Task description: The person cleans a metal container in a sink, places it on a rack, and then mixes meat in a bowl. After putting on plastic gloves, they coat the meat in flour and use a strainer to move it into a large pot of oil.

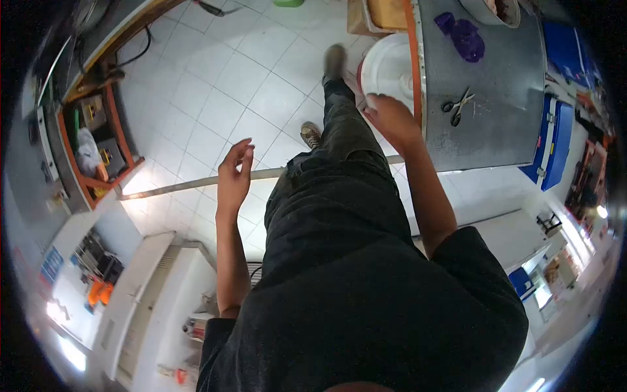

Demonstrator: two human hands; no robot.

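My left hand (236, 171) hangs in the air over the tiled floor with its fingers loosely bent and apart, holding nothing. On the other side my right hand (392, 119) is raised beside the metal table's edge, fingers loosely curved and nothing seen in them. Below and just beyond it is a round white lid (390, 68), partly hidden by the hand and the table edge. Black-handled scissors (458, 106) lie with blades apart on the metal table (486, 137). Farther up the same table sit a crumpled purple bag (467, 40) and a metal bowl (494, 12).
White floor tiles (215, 85) stretch ahead, crossed by a narrow strip (189, 186). To the left, an orange-framed shelf (117, 121) holds assorted items. Blue boxes (555, 140) stand beyond the metal table. A cardboard box (360, 18) is near its far corner.
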